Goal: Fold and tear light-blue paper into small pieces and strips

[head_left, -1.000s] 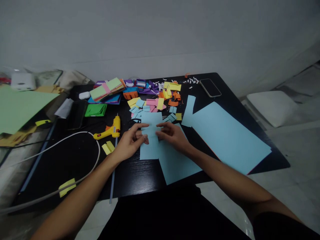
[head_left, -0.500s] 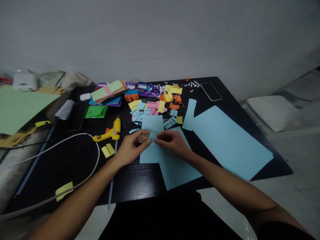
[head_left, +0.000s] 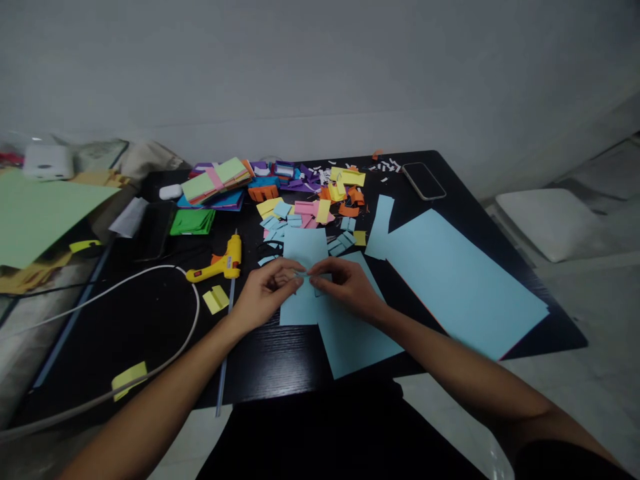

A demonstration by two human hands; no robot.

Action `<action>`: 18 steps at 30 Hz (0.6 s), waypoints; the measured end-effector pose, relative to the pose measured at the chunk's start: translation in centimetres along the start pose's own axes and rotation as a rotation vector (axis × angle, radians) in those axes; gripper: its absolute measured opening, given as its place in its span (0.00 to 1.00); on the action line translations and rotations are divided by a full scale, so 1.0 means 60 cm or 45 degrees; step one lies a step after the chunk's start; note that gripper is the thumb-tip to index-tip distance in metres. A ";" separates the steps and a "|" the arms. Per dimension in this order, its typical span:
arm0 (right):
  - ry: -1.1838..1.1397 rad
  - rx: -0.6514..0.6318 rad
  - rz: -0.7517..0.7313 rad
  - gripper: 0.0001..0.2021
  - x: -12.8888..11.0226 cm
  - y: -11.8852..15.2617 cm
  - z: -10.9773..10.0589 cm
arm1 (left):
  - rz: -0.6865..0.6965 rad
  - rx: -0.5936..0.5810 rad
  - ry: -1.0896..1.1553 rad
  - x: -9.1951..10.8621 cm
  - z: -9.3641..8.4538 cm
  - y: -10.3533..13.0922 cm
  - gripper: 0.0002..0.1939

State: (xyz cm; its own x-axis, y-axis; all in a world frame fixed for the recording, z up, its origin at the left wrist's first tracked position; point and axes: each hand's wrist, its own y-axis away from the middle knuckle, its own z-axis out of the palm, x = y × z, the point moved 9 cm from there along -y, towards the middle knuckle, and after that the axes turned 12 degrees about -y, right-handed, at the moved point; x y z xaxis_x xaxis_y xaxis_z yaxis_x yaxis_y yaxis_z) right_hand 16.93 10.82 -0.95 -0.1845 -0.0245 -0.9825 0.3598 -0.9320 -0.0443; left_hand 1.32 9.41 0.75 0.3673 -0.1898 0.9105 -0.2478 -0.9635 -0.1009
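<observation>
Between my two hands is a small light-blue paper piece, seen almost edge-on and partly hidden by fingers. My left hand pinches its left end between thumb and fingers. At the other end, my right hand is closed on it with thumb and forefinger. Below both hands lie a light-blue paper sheet and a second, slanted light-blue sheet, whose edges overlap. Just beyond the hands is a heap of small folded light-blue pieces, with scissors partly covered among them.
A yellow glue gun lies left of my hands, near a looping white cable. Large light-blue sheets are stacked at right, below a phone. Folded coloured paper bundles and white scraps line the back.
The small blue paper piece has turned from showing its face to nearly edge-on. My fingers have shifted slightly around it; both hands stay in the same place.
</observation>
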 end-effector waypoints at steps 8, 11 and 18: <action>-0.183 0.012 0.075 0.06 0.003 -0.003 -0.001 | 0.230 0.104 -0.299 0.030 -0.012 0.009 0.07; -0.248 0.008 0.091 0.07 0.007 -0.003 -0.002 | 0.391 0.138 -0.394 0.048 -0.012 0.016 0.08; -0.223 0.033 0.041 0.13 0.004 -0.002 -0.003 | 0.431 0.071 -0.380 0.054 -0.010 0.021 0.08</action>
State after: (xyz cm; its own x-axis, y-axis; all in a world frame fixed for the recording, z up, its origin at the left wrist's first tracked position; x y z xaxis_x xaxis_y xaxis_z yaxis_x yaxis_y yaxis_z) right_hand 16.99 10.99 -1.19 -0.3302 -0.1151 -0.9369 0.3447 -0.9387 -0.0062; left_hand 1.66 7.71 3.79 0.5180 -0.5341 0.6681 -0.3528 -0.8450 -0.4020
